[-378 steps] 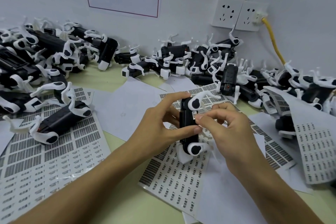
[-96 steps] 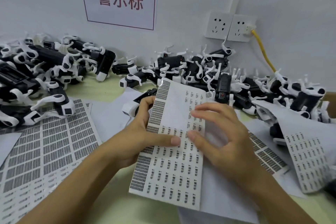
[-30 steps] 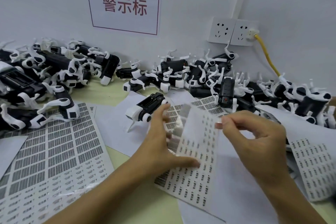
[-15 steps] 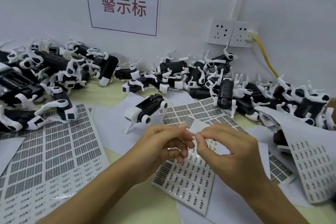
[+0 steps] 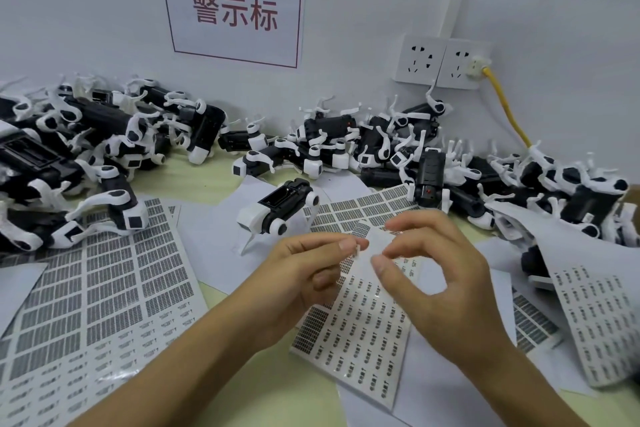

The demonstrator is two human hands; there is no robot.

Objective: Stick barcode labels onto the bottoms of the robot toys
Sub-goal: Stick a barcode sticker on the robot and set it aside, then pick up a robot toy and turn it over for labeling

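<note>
Over the label sheet [image 5: 360, 333], my left hand [image 5: 304, 274] and my right hand [image 5: 433, 267] meet. Between their fingertips they pinch a small white peeled label strip [image 5: 372, 246], the left at its left edge, the right at its right side. The sheet carries rows of small barcode labels and lies flat on the table under both hands. A black and white robot toy [image 5: 280, 208] lies on its back just beyond my left hand, bottom panel facing up. Neither hand touches it.
Piles of black and white robot toys run along the wall on the left [image 5: 86, 149], in the middle [image 5: 346, 146] and on the right [image 5: 554, 191]. Another barcode sheet [image 5: 86, 305] covers the left table, one more [image 5: 599, 315] lies right. A yellow cable [image 5: 505, 107] hangs from the wall socket.
My right hand peeled a label strip off the sheet, which my left hand let drop flat. Both hands came together and now pinch the strip, raised a little higher.
</note>
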